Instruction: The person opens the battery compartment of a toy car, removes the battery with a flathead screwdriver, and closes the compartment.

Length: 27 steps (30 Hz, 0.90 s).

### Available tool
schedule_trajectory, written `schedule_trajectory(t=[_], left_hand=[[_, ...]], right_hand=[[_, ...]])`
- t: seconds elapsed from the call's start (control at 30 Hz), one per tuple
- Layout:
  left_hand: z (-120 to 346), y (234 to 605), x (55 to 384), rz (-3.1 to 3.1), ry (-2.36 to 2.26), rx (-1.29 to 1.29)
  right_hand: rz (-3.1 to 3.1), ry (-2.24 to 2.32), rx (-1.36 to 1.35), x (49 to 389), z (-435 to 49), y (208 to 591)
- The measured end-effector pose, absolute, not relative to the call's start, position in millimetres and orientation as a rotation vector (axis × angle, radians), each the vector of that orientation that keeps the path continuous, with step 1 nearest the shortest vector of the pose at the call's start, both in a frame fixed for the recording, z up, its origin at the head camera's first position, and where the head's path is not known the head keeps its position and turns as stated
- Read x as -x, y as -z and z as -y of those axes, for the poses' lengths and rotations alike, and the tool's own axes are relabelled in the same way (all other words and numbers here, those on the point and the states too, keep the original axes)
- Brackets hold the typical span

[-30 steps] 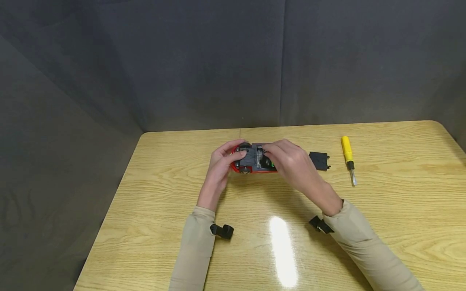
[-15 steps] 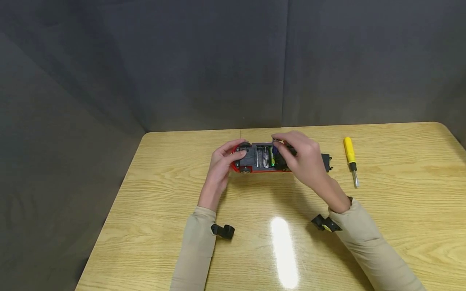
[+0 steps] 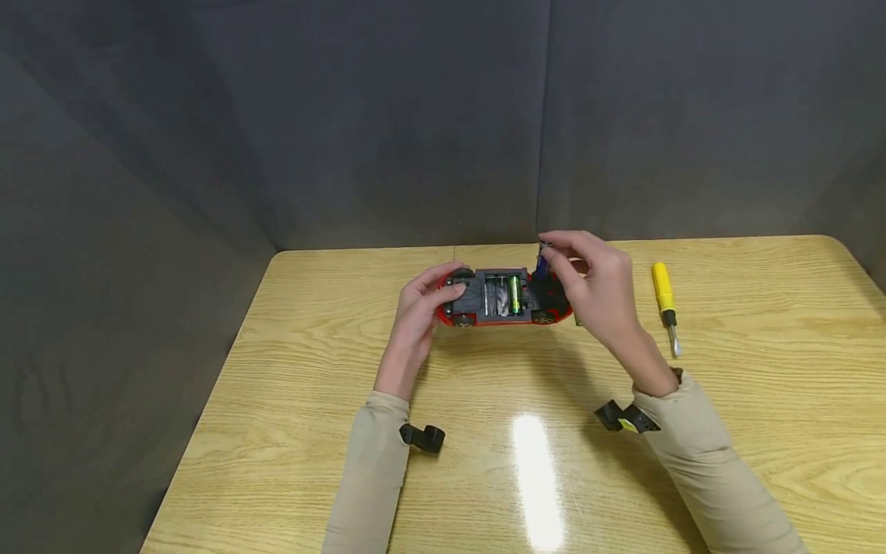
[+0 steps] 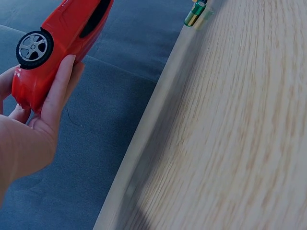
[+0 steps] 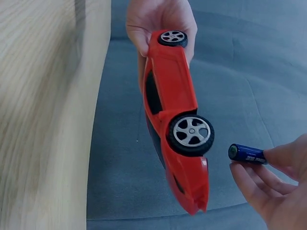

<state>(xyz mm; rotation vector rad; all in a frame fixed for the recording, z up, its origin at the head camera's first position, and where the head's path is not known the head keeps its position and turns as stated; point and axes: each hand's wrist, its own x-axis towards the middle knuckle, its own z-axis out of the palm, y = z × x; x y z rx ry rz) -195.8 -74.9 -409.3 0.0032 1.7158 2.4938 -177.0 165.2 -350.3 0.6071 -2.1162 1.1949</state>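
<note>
A red toy car [image 3: 477,317] is held upside down above the table, its dark underside facing up. My left hand [image 3: 418,312] grips one end, thumb on the underside and fingers around the body. The battery compartment [image 3: 493,271] lies uncovered, with a green battery [image 3: 515,295] in its right-hand slot and bare metal contacts showing beside it. My right hand [image 3: 601,288] pinches a blue battery [image 5: 247,154] between thumb and fingers, off the car's other end. In the right wrist view the car's red side [image 5: 170,86] and silver-spoked wheels show.
A yellow-handled screwdriver [image 3: 662,288] lies on the wooden table [image 3: 291,369] to the right. In the left wrist view, green batteries [image 4: 194,14] lie at the table's far edge. A dark cloth wall [image 3: 401,138] rises behind the table.
My right hand has drawn the blue battery out of the compartment, moving it up and right. The green battery came into view; the black cover is now hidden behind the hand. My left hand kept its grip.
</note>
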Motion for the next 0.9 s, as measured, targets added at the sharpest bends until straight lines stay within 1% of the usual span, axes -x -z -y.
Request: schedule_trajectory(t=[0.33, 0.6, 0.9], left_hand=[[75, 410, 198, -1.716, -2.503, -0.017], [75, 409, 198, -1.718, -2.514, 0.000], [77, 408, 198, -1.719, -2.515, 0.022]], right_hand=[[2.092, -1.395, -0.415, 181, -173, 347], [2.084, -1.558, -0.327, 182, -179, 347], [2.098, -1.619, -0.233, 186, -186, 351]])
